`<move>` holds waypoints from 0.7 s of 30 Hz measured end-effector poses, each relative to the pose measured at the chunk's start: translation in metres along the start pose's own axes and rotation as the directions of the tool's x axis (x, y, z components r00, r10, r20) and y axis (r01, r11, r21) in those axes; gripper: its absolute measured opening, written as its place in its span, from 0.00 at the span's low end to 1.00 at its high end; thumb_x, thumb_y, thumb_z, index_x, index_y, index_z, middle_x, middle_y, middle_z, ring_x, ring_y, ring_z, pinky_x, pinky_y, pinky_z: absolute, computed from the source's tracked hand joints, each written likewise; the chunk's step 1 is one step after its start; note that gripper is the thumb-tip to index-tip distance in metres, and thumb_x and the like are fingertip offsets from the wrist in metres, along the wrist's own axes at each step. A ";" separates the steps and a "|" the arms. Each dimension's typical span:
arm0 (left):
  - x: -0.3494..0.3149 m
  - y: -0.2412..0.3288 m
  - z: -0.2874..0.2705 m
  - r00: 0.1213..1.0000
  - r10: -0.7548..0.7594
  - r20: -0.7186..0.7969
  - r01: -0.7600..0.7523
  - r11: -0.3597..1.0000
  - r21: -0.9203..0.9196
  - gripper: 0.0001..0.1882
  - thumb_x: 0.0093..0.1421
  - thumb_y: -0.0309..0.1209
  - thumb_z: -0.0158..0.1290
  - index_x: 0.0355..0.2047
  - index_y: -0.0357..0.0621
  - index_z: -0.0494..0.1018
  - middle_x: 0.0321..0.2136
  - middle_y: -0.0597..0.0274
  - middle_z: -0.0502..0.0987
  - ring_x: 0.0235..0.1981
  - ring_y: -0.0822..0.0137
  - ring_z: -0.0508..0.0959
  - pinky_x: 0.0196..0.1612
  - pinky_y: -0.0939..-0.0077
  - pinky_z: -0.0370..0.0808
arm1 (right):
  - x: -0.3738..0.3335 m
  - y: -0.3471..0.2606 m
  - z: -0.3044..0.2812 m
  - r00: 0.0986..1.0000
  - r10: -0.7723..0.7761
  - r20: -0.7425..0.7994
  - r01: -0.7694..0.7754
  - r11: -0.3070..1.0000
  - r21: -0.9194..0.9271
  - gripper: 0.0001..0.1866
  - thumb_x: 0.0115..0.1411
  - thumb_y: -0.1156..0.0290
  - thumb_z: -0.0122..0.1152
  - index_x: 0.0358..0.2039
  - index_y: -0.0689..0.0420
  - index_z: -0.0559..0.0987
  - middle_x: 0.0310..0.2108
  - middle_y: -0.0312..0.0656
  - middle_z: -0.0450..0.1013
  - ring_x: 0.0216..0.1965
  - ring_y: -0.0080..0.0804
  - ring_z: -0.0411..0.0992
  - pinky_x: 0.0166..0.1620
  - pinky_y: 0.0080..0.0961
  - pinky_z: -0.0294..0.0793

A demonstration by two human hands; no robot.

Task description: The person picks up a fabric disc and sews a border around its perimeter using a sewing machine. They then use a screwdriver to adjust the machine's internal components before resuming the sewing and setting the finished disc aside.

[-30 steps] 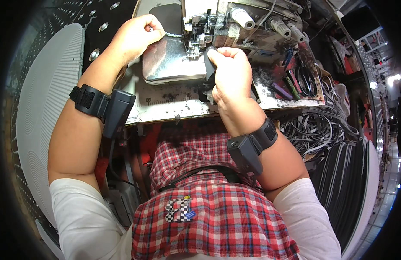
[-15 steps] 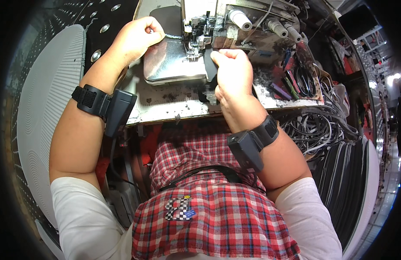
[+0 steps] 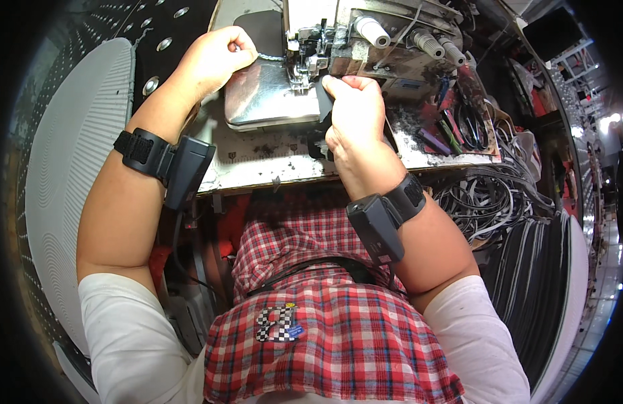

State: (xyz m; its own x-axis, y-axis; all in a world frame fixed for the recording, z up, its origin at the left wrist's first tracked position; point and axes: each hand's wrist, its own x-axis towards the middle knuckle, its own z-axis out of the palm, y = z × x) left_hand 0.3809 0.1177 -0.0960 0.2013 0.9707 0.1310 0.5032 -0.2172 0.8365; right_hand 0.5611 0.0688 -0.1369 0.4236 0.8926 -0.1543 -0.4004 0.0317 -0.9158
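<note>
Pinching a thin thread chain (image 3: 271, 57) near the top centre, our left hand (image 3: 214, 57) stays closed on it, while our right hand (image 3: 355, 111) clamps a dark fabric piece (image 3: 323, 108) beside the sewing machine (image 3: 365, 37).

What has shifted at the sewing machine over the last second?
The right hand slid up the dark cover at the machine's front, toward the needle area. The left hand stayed put, pinching the thin thread chain over the shiny metal plate. The grey sewing machine has not moved.
</note>
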 end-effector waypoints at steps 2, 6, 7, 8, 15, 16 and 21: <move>0.001 0.000 0.002 1.000 0.019 -0.002 -0.019 1.000 0.004 0.03 0.50 0.24 0.51 0.22 0.40 0.69 0.15 0.68 0.67 0.15 0.78 0.68 0.19 0.85 0.65 | 0.003 0.000 -0.003 1.000 0.007 -0.016 -0.007 1.000 0.007 0.12 0.44 0.80 0.59 0.28 0.60 0.66 0.24 0.36 0.64 0.25 0.21 0.62 0.31 0.17 0.64; 0.004 -0.001 0.003 0.999 0.046 -0.005 -0.046 0.999 -0.020 0.03 0.49 0.24 0.51 0.21 0.40 0.69 0.15 0.69 0.67 0.15 0.78 0.68 0.20 0.85 0.65 | 0.005 -0.006 -0.019 0.997 0.012 0.079 -0.011 1.000 -0.011 0.12 0.44 0.80 0.59 0.29 0.59 0.66 0.25 0.37 0.65 0.25 0.22 0.62 0.30 0.18 0.64; 0.002 -0.001 0.001 0.999 0.050 0.001 -0.050 0.998 -0.042 0.02 0.49 0.24 0.51 0.21 0.40 0.69 0.15 0.68 0.67 0.15 0.78 0.68 0.20 0.85 0.65 | -0.001 -0.011 -0.026 0.992 -0.014 0.129 0.014 1.000 -0.003 0.12 0.44 0.80 0.59 0.29 0.59 0.67 0.25 0.38 0.65 0.26 0.22 0.63 0.30 0.18 0.65; 0.001 -0.004 0.000 0.999 0.047 -0.007 -0.047 0.998 -0.041 0.02 0.49 0.24 0.51 0.21 0.40 0.69 0.15 0.68 0.67 0.15 0.78 0.68 0.20 0.85 0.65 | -0.009 -0.024 -0.032 0.995 0.018 0.099 -0.008 0.994 -0.107 0.13 0.45 0.81 0.56 0.32 0.61 0.66 0.26 0.39 0.66 0.26 0.23 0.64 0.30 0.18 0.66; -0.003 0.003 -0.001 0.998 0.054 -0.007 -0.054 0.998 0.010 0.02 0.48 0.24 0.50 0.21 0.39 0.68 0.16 0.66 0.68 0.15 0.77 0.68 0.20 0.84 0.65 | -0.045 -0.069 -0.134 0.804 0.300 0.514 0.112 0.772 -0.626 0.12 0.44 0.83 0.39 0.28 0.60 0.72 0.25 0.35 0.67 0.28 0.19 0.63 0.34 0.16 0.63; -0.003 0.003 -0.001 0.998 0.056 -0.011 -0.056 0.998 0.009 0.02 0.48 0.24 0.50 0.21 0.39 0.68 0.16 0.66 0.68 0.15 0.77 0.68 0.20 0.84 0.65 | -0.045 -0.067 -0.141 0.705 0.429 0.565 0.247 0.597 -0.763 0.12 0.45 0.81 0.40 0.29 0.62 0.73 0.26 0.38 0.69 0.29 0.23 0.66 0.35 0.19 0.65; 0.000 0.000 0.000 0.999 0.055 0.002 -0.055 0.998 -0.008 0.02 0.48 0.25 0.50 0.22 0.40 0.68 0.15 0.66 0.68 0.14 0.77 0.68 0.19 0.83 0.64 | -0.032 -0.027 -0.145 0.783 0.275 0.558 0.379 0.501 -0.778 0.14 0.48 0.78 0.43 0.37 0.63 0.71 0.29 0.47 0.71 0.32 0.30 0.69 0.38 0.22 0.66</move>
State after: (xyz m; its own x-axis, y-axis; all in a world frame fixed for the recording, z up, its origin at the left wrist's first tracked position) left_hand 0.3808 0.1175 -0.0954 0.2299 0.9572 0.1756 0.4846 -0.2691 0.8323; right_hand 0.6767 -0.0260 -0.1607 -0.2322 0.9585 -0.1653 0.5925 0.0046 -0.8055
